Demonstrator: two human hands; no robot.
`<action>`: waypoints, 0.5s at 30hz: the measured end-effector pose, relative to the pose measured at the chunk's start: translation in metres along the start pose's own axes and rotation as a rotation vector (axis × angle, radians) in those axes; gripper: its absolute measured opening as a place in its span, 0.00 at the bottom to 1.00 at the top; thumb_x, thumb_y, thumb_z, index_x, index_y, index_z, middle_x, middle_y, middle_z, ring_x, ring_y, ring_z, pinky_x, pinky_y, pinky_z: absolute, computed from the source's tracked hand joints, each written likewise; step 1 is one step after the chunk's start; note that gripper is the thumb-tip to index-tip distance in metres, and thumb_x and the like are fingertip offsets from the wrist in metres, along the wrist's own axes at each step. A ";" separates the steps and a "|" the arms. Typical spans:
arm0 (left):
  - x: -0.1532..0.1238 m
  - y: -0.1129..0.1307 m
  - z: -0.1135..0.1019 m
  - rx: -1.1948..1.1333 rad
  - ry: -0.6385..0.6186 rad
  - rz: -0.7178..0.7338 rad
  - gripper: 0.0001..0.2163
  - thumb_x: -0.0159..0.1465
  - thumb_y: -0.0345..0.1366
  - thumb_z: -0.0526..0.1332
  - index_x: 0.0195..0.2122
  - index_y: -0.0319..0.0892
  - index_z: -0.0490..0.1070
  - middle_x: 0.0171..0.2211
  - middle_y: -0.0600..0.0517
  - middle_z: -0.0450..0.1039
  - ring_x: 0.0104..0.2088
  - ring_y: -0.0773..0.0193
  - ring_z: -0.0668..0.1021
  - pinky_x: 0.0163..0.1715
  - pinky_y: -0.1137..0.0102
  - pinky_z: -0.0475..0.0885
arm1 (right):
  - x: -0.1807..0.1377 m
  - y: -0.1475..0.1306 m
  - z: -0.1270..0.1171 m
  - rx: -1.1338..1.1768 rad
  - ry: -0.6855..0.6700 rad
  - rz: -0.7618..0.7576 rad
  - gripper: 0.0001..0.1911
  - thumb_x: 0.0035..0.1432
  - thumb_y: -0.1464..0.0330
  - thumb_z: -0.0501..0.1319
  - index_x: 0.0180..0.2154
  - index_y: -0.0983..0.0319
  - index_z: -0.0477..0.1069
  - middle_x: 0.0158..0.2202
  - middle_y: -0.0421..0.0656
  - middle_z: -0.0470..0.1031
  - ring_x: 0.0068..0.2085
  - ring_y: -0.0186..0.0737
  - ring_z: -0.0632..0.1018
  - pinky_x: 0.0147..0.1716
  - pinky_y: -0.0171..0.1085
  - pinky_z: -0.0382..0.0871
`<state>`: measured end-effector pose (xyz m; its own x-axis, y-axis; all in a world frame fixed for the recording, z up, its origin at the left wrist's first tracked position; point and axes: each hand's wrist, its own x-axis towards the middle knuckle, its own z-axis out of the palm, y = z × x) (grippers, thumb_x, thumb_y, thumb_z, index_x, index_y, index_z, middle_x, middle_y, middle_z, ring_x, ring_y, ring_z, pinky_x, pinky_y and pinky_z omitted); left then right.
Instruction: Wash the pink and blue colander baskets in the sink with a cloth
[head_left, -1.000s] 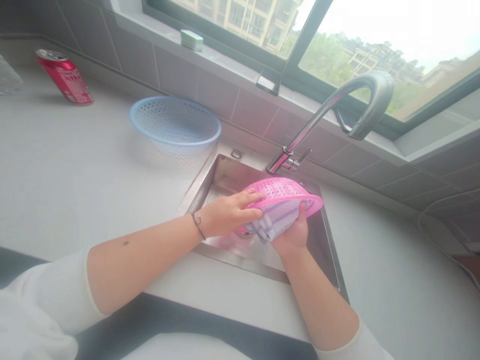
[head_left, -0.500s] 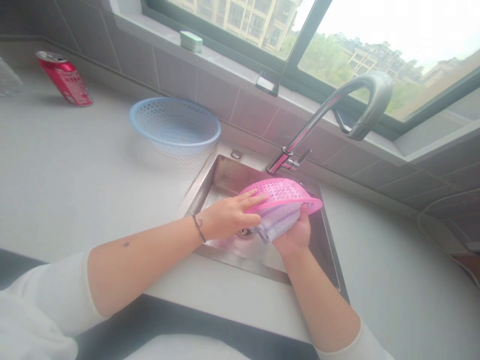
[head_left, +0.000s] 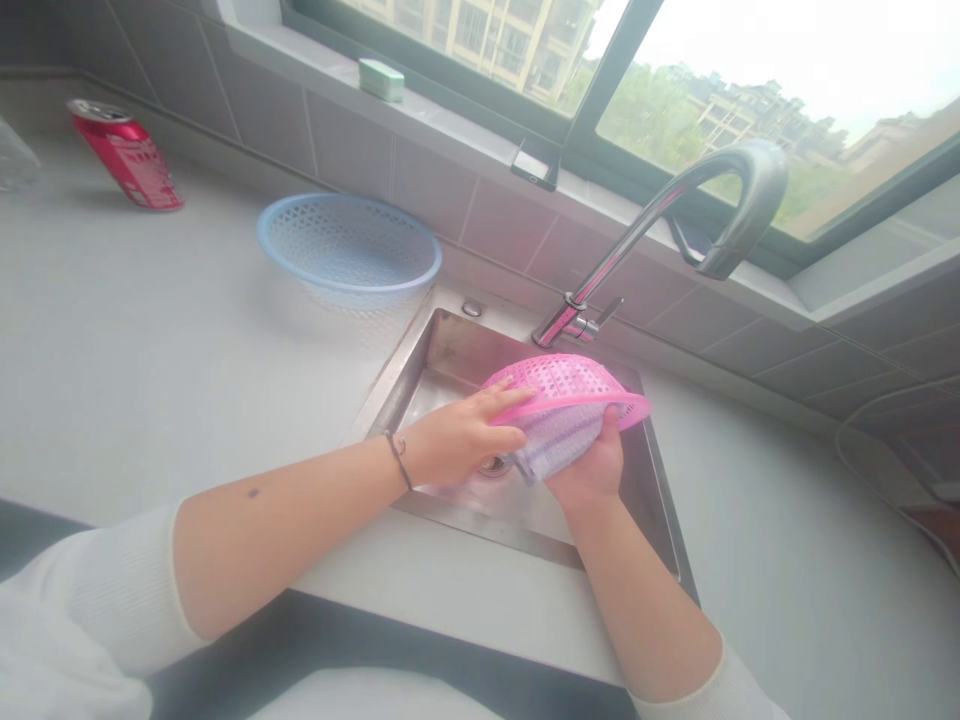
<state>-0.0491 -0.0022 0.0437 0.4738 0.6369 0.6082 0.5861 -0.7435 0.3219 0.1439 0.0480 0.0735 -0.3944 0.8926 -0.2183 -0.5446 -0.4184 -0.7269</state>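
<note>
A pink plastic mesh basket [head_left: 562, 385] is tilted over a stainless steel sink [head_left: 450, 360], held between my two hands. My left hand [head_left: 465, 437] lies against its near side, with the fingers spread over the mesh. My right hand [head_left: 589, 465] is below it, fingertips curling up to the rim. A bunched lilac cloth [head_left: 555, 445] sits under the basket between both hands, and its inner part is hidden. The sink drain [head_left: 493, 466] shows just beside my left hand.
A chrome faucet [head_left: 675, 220] arches over the sink's back edge. A blue mesh basket [head_left: 349, 243] stands on the white counter [head_left: 187, 330] left of the sink. Further left lies a tilted red can [head_left: 126, 155]. A green-lidded box [head_left: 381, 80] sits on the windowsill.
The pink basket has shifted slightly right and tilted a little. Less of the cloth shows below it. My hands have moved slightly with it.
</note>
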 end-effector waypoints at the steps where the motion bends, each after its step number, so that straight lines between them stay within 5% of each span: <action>1: 0.000 0.000 0.000 -0.002 -0.011 0.004 0.11 0.67 0.22 0.55 0.38 0.41 0.75 0.71 0.40 0.59 0.72 0.48 0.60 0.71 0.50 0.61 | 0.000 0.000 0.000 0.003 0.012 -0.003 0.37 0.64 0.40 0.48 0.57 0.60 0.72 0.60 0.50 0.76 0.65 0.56 0.72 0.69 0.61 0.57; 8: 0.003 0.005 -0.002 -0.039 -0.016 -0.004 0.02 0.68 0.30 0.60 0.40 0.40 0.72 0.70 0.34 0.57 0.74 0.43 0.55 0.71 0.44 0.56 | -0.001 0.000 0.000 0.004 -0.010 -0.010 0.36 0.63 0.40 0.50 0.56 0.59 0.72 0.59 0.50 0.75 0.67 0.56 0.70 0.68 0.62 0.59; 11: 0.002 0.008 -0.003 -0.098 0.016 -0.009 0.12 0.69 0.35 0.60 0.51 0.37 0.69 0.70 0.29 0.56 0.74 0.45 0.56 0.71 0.44 0.56 | -0.002 0.000 0.003 -0.002 -0.073 0.003 0.36 0.63 0.39 0.49 0.56 0.59 0.72 0.59 0.51 0.76 0.67 0.57 0.69 0.67 0.63 0.60; 15: 0.000 0.008 -0.004 -0.069 -0.090 -0.005 0.27 0.65 0.35 0.66 0.65 0.46 0.65 0.74 0.37 0.47 0.75 0.38 0.49 0.70 0.38 0.52 | -0.003 -0.002 0.002 -0.026 -0.020 -0.012 0.36 0.63 0.39 0.48 0.55 0.58 0.73 0.58 0.50 0.76 0.65 0.55 0.71 0.68 0.62 0.59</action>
<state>-0.0475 -0.0087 0.0493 0.5302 0.6537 0.5399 0.5435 -0.7508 0.3754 0.1441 0.0460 0.0768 -0.4026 0.8941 -0.1964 -0.5301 -0.4026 -0.7462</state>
